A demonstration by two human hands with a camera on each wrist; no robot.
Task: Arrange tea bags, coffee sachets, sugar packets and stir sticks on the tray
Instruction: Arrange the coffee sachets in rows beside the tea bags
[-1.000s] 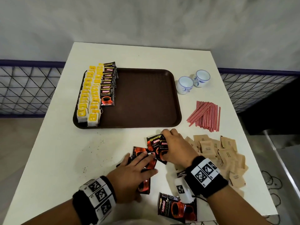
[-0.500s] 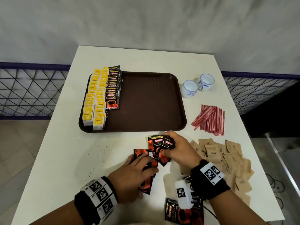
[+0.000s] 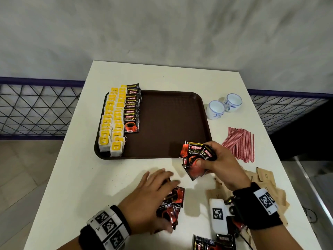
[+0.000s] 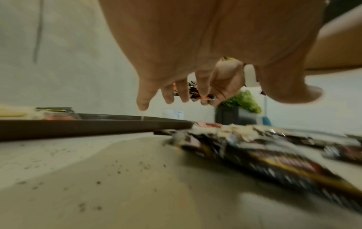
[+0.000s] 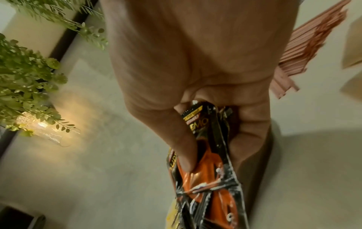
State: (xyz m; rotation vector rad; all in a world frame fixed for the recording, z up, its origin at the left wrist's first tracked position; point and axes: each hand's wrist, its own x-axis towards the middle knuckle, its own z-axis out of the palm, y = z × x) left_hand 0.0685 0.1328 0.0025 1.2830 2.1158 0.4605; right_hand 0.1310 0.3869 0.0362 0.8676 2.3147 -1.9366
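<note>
Right hand [image 3: 219, 162], since a second ago: raised off the counter [image 3: 75, 181] with a fanned bunch of coffee sachets [image 3: 195, 159] pinched between thumb and curled fingers, now over the tray's [image 3: 171, 123] near edge; left hand [image 3: 149, 199], fingers straight and spread, has lifted slightly above the loose sachets [image 3: 173, 202] near the counter's front edge. Sachets read "KOPIKO SUPREMO", black with red cup. On the tray's left edge: two rows of yellow-tagged tea bags [image 3: 112, 123], one row of sachets [image 3: 132, 112] beside them.
</note>
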